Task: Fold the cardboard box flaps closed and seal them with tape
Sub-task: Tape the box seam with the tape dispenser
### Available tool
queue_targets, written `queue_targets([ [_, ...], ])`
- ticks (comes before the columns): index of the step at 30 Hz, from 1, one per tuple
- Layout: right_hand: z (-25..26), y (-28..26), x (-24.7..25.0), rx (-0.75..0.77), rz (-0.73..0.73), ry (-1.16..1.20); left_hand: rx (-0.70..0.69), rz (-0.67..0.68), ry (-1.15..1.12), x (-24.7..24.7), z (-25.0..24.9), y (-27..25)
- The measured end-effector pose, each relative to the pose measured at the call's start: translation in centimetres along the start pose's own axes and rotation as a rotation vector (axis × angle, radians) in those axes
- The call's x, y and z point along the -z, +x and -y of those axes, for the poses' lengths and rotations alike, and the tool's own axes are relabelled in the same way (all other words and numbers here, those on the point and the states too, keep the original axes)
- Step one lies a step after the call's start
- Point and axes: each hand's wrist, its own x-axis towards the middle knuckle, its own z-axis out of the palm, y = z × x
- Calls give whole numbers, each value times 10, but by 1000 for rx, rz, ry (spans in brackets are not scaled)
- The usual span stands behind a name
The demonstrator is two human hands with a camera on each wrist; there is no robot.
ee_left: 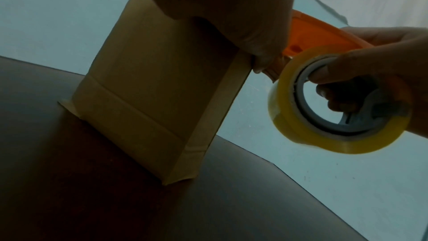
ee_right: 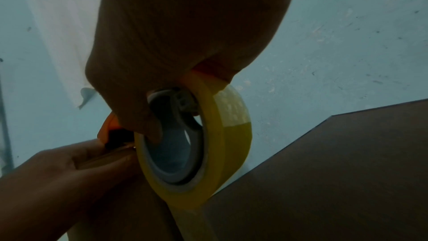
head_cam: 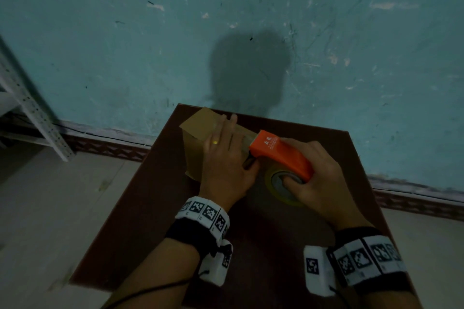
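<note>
Scuffed teal wall (head_cam: 125,45) fills the upper part of the head view, with a pale metal shelf frame (head_cam: 32,110) at the left edge and a light floor below. Against the wall stands a dark brown counter (head_cam: 263,246). On it sits a small cardboard box (head_cam: 198,138), upright, toward the far left of the top. The left hand (head_cam: 226,158) lies flat over the box's top, fingers stretched out and pressing down, a ring on one finger. The right hand (head_cam: 321,178) is wrapped round an orange tape dispenser (head_cam: 278,153), whose front end meets the box top just beside the left hand; the yellowish tape roll (head_cam: 281,183) hangs under it.

From the left wrist, the cardboard box (ee_left: 148,102) rises from the counter (ee_left: 69,190), its bottom flaps splayed slightly at the base. The left hand (ee_left: 231,6) covers its top edge. Close at right, the right hand (ee_left: 370,65) grips the tape dispenser (ee_left: 319,38), fingers hooked through the core of the tape roll (ee_left: 301,138).

From the right wrist, the right hand (ee_right: 185,43) is curled round the tape roll (ee_right: 227,135), a fingertip inside its grey core. A sliver of the orange tape dispenser (ee_right: 109,125) shows beside it. The left hand (ee_right: 69,171) lies lower left, fingers extended, touching the roll's edge. Part of the counter (ee_right: 324,180) shows at right.
</note>
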Motion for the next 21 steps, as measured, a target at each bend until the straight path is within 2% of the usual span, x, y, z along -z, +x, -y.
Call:
queue_targets([
  [5,1,1,4,0,5,-14,0,8,232,6,-3,0],
  [14,15,13,22,-19,-21,7,31,-29,280,7,-5,1],
  [21,18,17,31,-30,42,-30,-5,-11,304,11,-5,4],
])
